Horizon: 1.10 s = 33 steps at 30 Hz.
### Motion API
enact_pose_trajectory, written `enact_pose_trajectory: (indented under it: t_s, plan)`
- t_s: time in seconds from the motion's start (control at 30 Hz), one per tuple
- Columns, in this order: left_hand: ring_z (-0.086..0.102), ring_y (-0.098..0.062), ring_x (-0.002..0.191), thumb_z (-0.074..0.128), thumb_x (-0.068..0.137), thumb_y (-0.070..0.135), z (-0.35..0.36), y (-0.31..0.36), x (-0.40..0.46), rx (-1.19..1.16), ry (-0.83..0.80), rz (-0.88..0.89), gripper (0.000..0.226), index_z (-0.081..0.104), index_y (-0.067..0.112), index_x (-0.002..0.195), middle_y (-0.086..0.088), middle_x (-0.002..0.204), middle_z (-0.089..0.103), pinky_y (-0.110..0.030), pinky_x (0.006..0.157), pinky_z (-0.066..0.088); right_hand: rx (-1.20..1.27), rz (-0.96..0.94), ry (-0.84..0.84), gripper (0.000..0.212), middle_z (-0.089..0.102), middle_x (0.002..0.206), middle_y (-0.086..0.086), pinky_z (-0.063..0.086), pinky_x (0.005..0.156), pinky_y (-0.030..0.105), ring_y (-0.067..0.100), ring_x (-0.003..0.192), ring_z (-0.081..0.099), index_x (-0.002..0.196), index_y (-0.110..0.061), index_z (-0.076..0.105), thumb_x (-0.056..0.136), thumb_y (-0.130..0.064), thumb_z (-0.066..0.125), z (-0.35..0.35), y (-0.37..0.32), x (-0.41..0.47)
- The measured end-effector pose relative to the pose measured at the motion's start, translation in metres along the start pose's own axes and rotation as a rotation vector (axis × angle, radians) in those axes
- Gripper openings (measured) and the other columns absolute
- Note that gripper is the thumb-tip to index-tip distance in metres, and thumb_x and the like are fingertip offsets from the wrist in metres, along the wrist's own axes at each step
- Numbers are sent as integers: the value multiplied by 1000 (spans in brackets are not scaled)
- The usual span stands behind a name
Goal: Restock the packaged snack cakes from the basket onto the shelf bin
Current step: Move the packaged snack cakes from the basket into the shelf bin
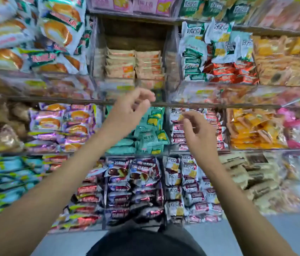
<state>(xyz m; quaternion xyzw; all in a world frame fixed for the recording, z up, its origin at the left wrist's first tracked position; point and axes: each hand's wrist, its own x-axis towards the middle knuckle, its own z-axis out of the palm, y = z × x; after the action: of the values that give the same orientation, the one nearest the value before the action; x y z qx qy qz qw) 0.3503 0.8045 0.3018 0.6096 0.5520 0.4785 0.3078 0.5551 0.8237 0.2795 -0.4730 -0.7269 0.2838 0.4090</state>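
Note:
Tan and orange packaged snack cakes (134, 63) lie stacked in a clear shelf bin (116, 85) straight ahead, with dark empty space above the stack. My left hand (132, 106) is raised just below that bin's front wall, its fingers loosely curled around nothing. My right hand (195, 128) hangs a little lower and to the right, in front of the teal packs (151, 130), fingers relaxed and holding nothing. No basket is in view.
Shelves of clear bins surround the hands: white and orange bun packs (58, 30) upper left, green and red packs (213, 52) upper right, purple packs (60, 124) left, dark chocolate pie packs (132, 182) below. Grey floor (256, 235) lies at the bottom.

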Motion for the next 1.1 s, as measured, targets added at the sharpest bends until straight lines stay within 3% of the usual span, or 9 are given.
enact_pose_trajectory:
  t_s: [0.13,0.27,0.37,0.47,0.67,0.77,0.87,1.03,1.1]
  plan:
    - [58,-10,91,49,94,5,29,-56,-181,-16,-44,-446,25,58,29,92,11,96,63,-6,77,40,-24,255,-324,12,68,89,-5,48,69,24,13,81,63,99,-27,60,95,-22,50,12,28,-110]
    - [58,-19,77,47,94,-2,38,-108,-357,-11,134,-954,16,60,8,96,-17,100,64,-17,69,45,-212,358,-725,14,61,82,2,34,66,26,21,79,56,97,-13,65,94,-15,51,37,55,-215]
    - [59,-8,63,43,97,1,46,-117,-475,-110,286,-1272,17,55,0,108,-18,103,60,-11,50,44,-311,418,-1054,19,60,85,17,37,70,35,30,84,57,89,0,59,94,-14,47,54,71,-290]
    - [56,-21,73,48,95,3,53,-99,-582,-115,343,-1489,12,58,4,88,-16,94,59,-17,60,49,-352,446,-1293,22,59,90,25,44,75,39,35,85,57,83,4,55,93,-12,43,65,79,-360]
    - [55,-22,85,49,93,11,55,-34,-748,-53,404,-1706,10,58,7,91,-8,94,57,-38,82,46,-330,528,-1447,22,55,87,21,43,72,35,26,79,51,78,-3,53,94,-9,40,91,53,-450]
    - [51,-18,71,50,94,6,47,-9,-798,-87,506,-1724,10,59,5,91,-10,89,54,-28,65,42,-320,560,-1416,26,60,91,24,47,81,41,37,92,60,80,-2,54,97,-13,38,113,26,-474]
    - [52,-21,89,46,98,11,39,-3,-830,-77,571,-1693,10,54,6,95,-11,99,55,-29,78,40,-359,548,-1422,30,64,100,21,46,86,40,36,98,60,94,6,59,98,-16,39,139,-1,-490]
    - [44,-19,84,41,97,5,-7,-25,-866,-58,653,-1665,19,49,5,80,-10,84,49,-31,76,33,-452,542,-1489,19,61,96,16,43,60,19,21,81,57,93,-2,58,97,-11,42,204,-48,-514]
    - [46,-19,81,42,97,6,-43,-38,-881,-89,693,-1644,19,50,6,80,-9,83,51,-24,70,38,-504,517,-1529,17,62,98,15,44,65,24,22,83,57,96,-3,59,95,-9,43,240,-72,-523]
